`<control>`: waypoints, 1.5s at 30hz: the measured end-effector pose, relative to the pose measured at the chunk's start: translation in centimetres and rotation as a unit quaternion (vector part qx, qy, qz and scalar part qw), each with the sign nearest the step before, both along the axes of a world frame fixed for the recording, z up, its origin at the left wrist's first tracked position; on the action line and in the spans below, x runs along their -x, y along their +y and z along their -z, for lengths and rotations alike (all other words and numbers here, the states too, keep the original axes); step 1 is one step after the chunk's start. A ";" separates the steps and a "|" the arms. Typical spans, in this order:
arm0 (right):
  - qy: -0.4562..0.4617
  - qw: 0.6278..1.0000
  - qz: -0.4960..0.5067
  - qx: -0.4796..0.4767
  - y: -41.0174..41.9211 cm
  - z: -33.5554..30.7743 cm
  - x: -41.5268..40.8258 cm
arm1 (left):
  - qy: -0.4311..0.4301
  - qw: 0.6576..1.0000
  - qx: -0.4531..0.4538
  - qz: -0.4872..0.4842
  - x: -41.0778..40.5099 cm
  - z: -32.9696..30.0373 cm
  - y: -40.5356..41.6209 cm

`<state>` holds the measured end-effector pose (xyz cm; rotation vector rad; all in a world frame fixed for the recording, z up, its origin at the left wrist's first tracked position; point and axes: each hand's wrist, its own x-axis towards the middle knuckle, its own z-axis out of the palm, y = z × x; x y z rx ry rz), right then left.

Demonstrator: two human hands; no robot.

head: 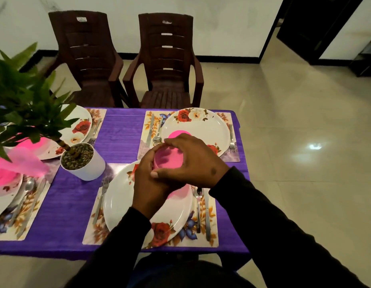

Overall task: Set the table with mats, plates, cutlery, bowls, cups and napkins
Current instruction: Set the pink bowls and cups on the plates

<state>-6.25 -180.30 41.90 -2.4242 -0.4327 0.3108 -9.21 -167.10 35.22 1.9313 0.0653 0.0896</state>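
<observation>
I see both hands raised above the near plate [126,204]. Left hand [148,183] and right hand [192,163] curl their fingers [176,143] around one pink bowl [167,160], held off the desk [118,132].

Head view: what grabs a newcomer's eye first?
Both hands, left hand and right hand, grip a pink bowl above the near floral plate, mid-frame. Around them lies the purple tablecloth; a potted plant stands at left.
</observation>
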 end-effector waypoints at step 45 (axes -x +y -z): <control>-0.096 0.921 0.238 -0.292 -36.6 -2.9 4.6 | -0.032 0.974 0.139 0.174 -0.4 -3.2 -32.2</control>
